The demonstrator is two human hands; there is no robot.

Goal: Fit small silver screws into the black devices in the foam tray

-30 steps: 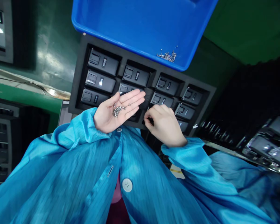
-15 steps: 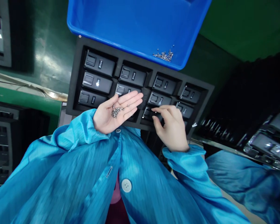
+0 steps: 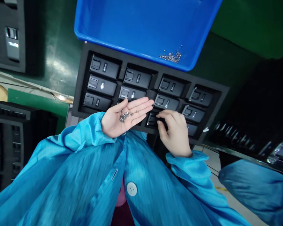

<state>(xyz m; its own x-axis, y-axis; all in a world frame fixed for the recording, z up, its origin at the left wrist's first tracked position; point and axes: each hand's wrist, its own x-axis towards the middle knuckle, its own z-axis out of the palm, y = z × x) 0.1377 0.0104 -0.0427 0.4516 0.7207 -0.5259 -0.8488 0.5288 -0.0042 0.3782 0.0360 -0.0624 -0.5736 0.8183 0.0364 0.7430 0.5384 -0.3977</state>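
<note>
My left hand [image 3: 122,117] lies palm up with the fingers spread slightly, and a small heap of silver screws [image 3: 125,116] rests in its palm. It sits over the lower edge of a black foam tray [image 3: 81,78] whose cells hold several black plastic units with small printed labels. My right hand [image 3: 174,133] curls over the tray, with its fingertips at a black unit [image 3: 152,120] in the bottom row. Thumb and index finger are slightly apart, and I cannot tell whether a screw lies between them.
A blue plastic bin [image 3: 141,28] holding a small pile of screws [image 3: 171,57] touches the tray's far edge on a green bench top [image 3: 56,62]. Other black foam trays [image 3: 7,34] lie to the left. A blue sleeve [image 3: 254,188], probably a co-worker's, shows at lower right.
The right hand has moved up and away from the tray's lower edge, and its fingers have spread from a tight pinch. The left hand still holds the screws. The whole view has shifted slightly.
</note>
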